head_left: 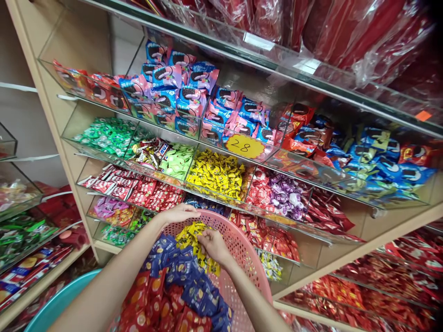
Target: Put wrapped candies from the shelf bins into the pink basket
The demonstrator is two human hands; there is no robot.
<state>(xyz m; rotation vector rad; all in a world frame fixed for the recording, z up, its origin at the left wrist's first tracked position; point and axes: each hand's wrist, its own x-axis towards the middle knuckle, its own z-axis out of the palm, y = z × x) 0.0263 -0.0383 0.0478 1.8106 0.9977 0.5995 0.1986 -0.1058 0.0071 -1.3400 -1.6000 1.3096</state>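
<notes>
While the left hand [182, 213] lies over the rim of the pink basket [247, 244] (grip unclear), the nearer right hand [213, 247] pinches yellow candies [188, 234] inside, lying mostly to its left.

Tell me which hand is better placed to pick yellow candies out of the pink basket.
Probably the right: it is down inside the pink basket, right at the yellow candies. The left is up at the basket's far rim.

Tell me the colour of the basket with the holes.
The basket is pink; the head view shows it best.
</notes>
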